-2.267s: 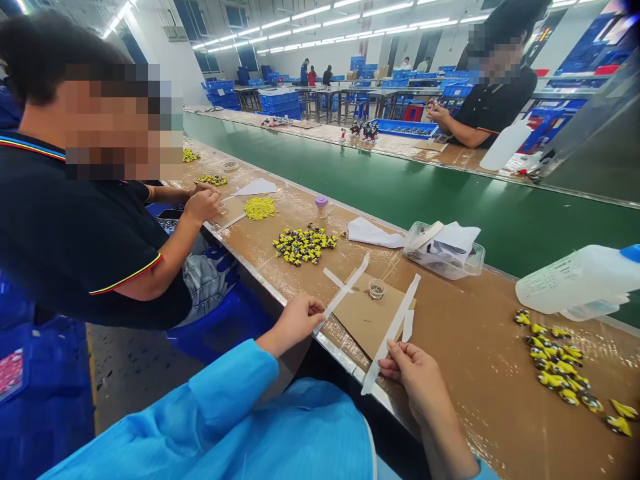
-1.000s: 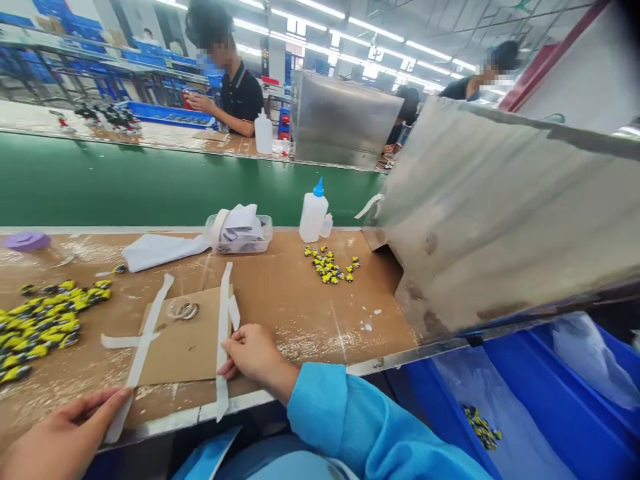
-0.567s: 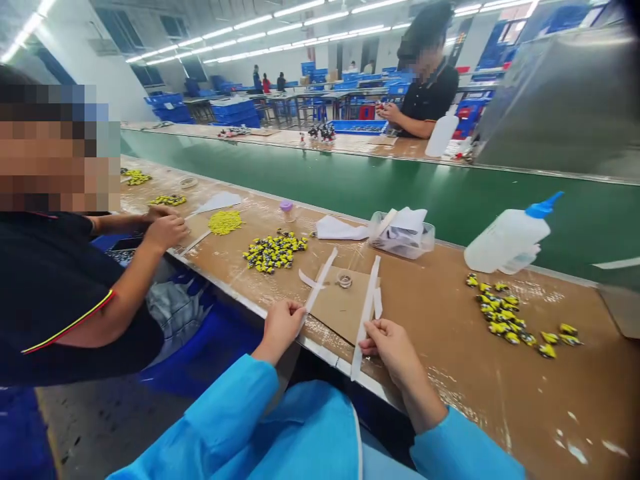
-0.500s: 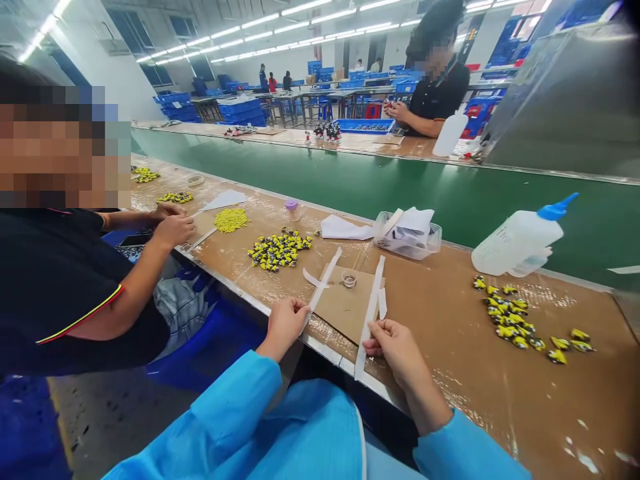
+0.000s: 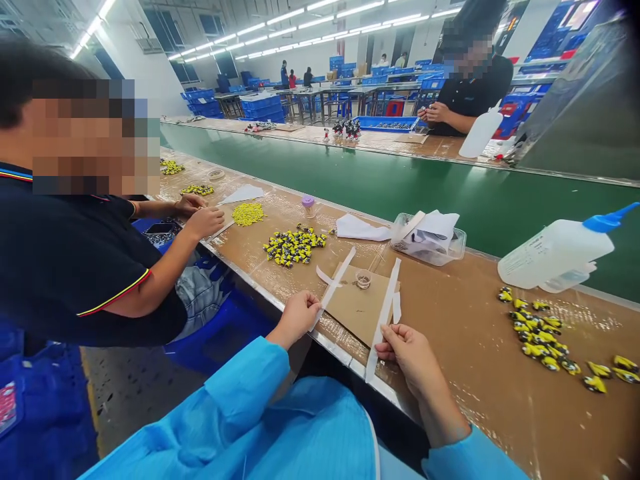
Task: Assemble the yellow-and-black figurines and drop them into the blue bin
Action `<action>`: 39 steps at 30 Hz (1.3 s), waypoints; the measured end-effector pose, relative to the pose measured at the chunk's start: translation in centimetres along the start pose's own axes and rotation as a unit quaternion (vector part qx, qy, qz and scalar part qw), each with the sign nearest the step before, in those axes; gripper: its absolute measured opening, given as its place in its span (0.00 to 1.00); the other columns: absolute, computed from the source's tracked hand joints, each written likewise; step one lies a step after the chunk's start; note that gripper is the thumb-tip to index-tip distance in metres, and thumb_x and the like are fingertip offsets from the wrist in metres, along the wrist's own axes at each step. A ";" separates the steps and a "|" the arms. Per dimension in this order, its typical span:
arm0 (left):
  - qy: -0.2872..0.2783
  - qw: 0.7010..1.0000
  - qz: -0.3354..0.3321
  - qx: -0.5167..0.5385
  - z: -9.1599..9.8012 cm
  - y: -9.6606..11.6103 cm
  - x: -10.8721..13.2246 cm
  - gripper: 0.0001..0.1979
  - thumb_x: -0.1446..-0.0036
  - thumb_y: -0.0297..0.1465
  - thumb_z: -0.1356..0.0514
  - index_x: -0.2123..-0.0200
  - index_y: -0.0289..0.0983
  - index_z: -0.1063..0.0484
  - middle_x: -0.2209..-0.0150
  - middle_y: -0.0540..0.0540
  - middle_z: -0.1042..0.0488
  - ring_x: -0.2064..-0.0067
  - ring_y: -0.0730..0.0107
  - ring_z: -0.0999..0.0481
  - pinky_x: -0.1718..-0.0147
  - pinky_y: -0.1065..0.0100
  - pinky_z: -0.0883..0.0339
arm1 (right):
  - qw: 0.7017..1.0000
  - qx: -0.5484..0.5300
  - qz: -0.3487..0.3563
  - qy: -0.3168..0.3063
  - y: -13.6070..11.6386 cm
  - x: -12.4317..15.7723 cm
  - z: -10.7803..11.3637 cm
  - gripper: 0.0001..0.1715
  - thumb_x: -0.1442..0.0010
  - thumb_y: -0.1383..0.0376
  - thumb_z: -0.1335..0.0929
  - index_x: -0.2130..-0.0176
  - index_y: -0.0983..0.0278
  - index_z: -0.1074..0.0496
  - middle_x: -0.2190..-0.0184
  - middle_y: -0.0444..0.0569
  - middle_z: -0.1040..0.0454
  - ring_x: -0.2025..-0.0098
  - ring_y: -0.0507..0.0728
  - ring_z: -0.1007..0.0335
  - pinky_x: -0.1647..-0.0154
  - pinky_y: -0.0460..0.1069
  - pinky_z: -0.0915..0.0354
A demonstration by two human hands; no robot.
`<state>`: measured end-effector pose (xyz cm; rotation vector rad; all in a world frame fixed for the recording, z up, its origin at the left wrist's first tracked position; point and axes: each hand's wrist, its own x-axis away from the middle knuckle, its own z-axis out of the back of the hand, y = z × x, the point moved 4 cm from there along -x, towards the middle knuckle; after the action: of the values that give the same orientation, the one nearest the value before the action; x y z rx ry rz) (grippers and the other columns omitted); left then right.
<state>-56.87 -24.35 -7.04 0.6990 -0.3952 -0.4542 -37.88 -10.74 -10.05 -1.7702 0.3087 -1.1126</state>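
Note:
My left hand (image 5: 299, 316) is closed in a pinch, fingertips against the lower part of the left white strip (image 5: 341, 279). My right hand (image 5: 413, 357) is closed too, thumb and finger together over the edge of the right white strip (image 5: 387, 300). Whatever either pinch holds is too small or hidden to make out. Between the strips lies a piece of brown cardboard (image 5: 357, 313) with a small clear round cup (image 5: 363, 279) on it. To the left is a pile of small yellow-and-black figures (image 5: 294, 247); more such figures (image 5: 543, 337) lie on the right.
A white bottle with a blue nozzle (image 5: 555, 252) tilts at the right. Behind the cardboard are a clear plastic box (image 5: 453, 248) with papers and a purple-capped jar (image 5: 309, 208). A green belt (image 5: 380, 177) runs beyond. A co-worker (image 5: 100, 267) sits close at left.
The view has turned slightly left, so the scene sits further right in the picture. Both hands keep nearly the same place by the strips.

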 end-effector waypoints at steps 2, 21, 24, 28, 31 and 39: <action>-0.005 1.000 -0.004 0.009 0.1 0.2 0.1 0.03 0.53 0.25 0.41 0.76 0.35 0.30 0.76 0.49 0.27 0.72 0.71 0.30 0.72 0.72 0.39 | 1.000 -0.001 0.002 -0.002 0.1 0.0 0.0 0.09 0.49 0.65 0.30 0.75 0.66 0.33 0.87 0.43 0.29 0.85 0.48 0.33 0.82 0.41 0.34; -0.050 0.995 -0.022 0.081 0.4 -0.1 0.5 0.03 0.51 0.26 0.44 0.76 0.36 0.35 0.79 0.53 0.33 0.75 0.74 0.35 0.75 0.72 0.42 | 1.000 -0.004 0.008 -0.021 0.3 0.0 0.1 0.12 0.51 0.62 0.28 0.74 0.66 0.34 0.86 0.43 0.29 0.84 0.48 0.32 0.80 0.42 0.33; -0.057 0.994 -0.026 0.091 0.4 -0.2 0.6 0.03 0.51 0.27 0.44 0.75 0.36 0.35 0.79 0.54 0.35 0.77 0.75 0.36 0.75 0.72 0.42 | 1.000 -0.004 0.008 -0.019 0.2 0.1 0.0 0.14 0.53 0.61 0.27 0.74 0.66 0.33 0.86 0.43 0.29 0.84 0.48 0.33 0.81 0.42 0.34; -0.059 0.993 -0.034 0.100 0.4 -0.2 0.7 0.03 0.50 0.27 0.44 0.75 0.37 0.36 0.79 0.55 0.36 0.76 0.75 0.37 0.76 0.73 0.42 | 1.000 -0.005 0.009 -0.019 -0.1 0.4 0.0 0.16 0.55 0.59 0.27 0.74 0.66 0.33 0.87 0.43 0.30 0.84 0.48 0.34 0.81 0.42 0.34; -0.058 0.992 -0.042 0.104 0.4 -0.2 0.8 0.03 0.50 0.28 0.45 0.75 0.37 0.36 0.78 0.54 0.36 0.75 0.75 0.36 0.75 0.73 0.42 | 1.000 -0.004 0.010 -0.019 -0.2 0.5 0.0 0.17 0.56 0.57 0.26 0.74 0.65 0.34 0.87 0.43 0.30 0.85 0.48 0.34 0.81 0.42 0.35; -0.053 0.991 -0.057 0.104 0.4 -0.5 1.1 0.03 0.50 0.28 0.45 0.74 0.37 0.37 0.77 0.53 0.35 0.73 0.73 0.35 0.74 0.72 0.42 | 0.999 0.001 0.026 -0.031 0.2 0.4 0.2 0.21 0.58 0.53 0.26 0.73 0.66 0.32 0.88 0.41 0.32 0.86 0.47 0.37 0.83 0.41 0.38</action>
<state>-56.28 -25.45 -6.85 0.9062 -0.5097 -0.5650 -37.43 -10.93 -10.00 -1.7812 0.3129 -1.0187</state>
